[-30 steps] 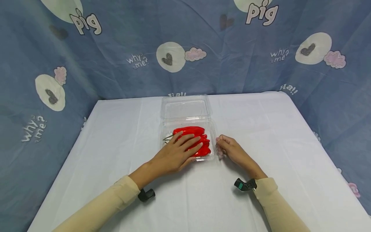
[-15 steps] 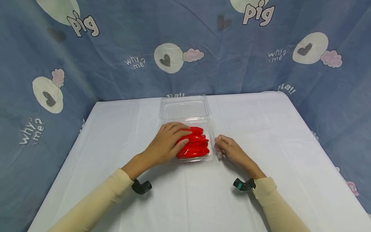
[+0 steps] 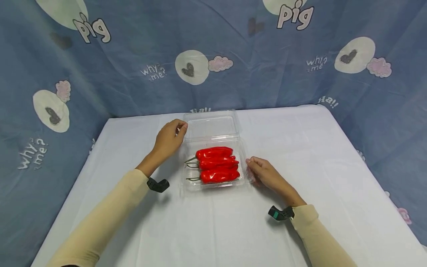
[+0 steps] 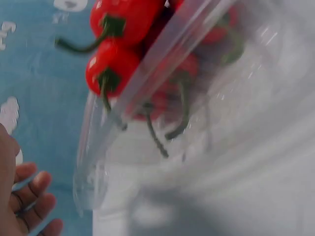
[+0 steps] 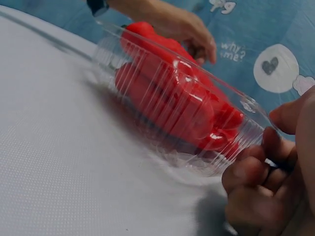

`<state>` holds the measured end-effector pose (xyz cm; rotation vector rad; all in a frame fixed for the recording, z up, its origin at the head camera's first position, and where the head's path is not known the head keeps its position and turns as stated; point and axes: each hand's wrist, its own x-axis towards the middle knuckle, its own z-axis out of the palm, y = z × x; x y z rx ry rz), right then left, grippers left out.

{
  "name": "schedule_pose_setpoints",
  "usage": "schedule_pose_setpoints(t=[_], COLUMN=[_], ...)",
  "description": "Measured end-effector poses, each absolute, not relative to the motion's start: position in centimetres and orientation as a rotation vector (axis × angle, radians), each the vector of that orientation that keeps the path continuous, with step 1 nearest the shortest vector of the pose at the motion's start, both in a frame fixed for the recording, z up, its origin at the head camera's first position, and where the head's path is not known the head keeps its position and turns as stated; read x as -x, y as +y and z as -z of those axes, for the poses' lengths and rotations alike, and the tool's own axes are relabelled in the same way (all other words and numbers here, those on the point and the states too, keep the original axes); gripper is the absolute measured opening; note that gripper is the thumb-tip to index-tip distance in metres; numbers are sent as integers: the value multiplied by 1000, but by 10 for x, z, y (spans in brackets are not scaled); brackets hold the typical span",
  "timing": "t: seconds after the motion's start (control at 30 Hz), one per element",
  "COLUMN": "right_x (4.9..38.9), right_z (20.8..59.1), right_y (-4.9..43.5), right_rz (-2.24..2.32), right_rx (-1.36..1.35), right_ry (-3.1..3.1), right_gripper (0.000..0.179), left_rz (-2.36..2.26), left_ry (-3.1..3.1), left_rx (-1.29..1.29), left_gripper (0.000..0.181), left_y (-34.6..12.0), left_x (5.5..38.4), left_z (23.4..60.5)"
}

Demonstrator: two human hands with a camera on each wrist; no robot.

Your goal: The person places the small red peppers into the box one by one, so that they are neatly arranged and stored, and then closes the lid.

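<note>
A clear plastic clamshell container (image 3: 245, 148) stands in the middle of the table with its lid (image 3: 211, 127) folded back. Several red peppers with green stems (image 3: 218, 175) lie in its base, piled in more than one layer in the left wrist view. My right hand (image 3: 263, 170) pinches the right rim of the base between thumb and fingers, as the right wrist view (image 5: 266, 187) also shows. Beside the left edge of the lid hovers my left hand (image 3: 171, 137). Its fingers (image 4: 37, 189) are loosely bent, hold nothing, and look apart from the plastic.
A white cloth covers the table (image 3: 213, 230). Behind it and at both sides hangs a blue printed curtain (image 3: 133, 85). Dark wrist cameras (image 3: 281, 213) sit at both cuffs.
My left hand has lifted off the peppers and moved left and away from me to the lid's left edge, uncovering the peppers and stems. The right hand stays on the rim.
</note>
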<state>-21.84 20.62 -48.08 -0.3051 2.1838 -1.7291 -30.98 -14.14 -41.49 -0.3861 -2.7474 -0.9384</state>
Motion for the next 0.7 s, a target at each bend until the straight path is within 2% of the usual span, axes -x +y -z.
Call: schedule_pose_setpoints(t=[0.2,0.4,0.7], right_x=[217,216,216], right_z=[477,474,474], right_y=[211,218,222], right_rz=[1603,1558,1556], right_rx=[302,424,522], right_ry=[2087,1892,1858], right_gripper=[54,48,52], left_rz=[977,1061,1219], left_ry=[-2870,-2959,-2988], left_rx=[157,30,-59], left_gripper=[53,60,53], left_y=[-153,-161,-161], left_x=[331,343,354], left_z=[424,438,451])
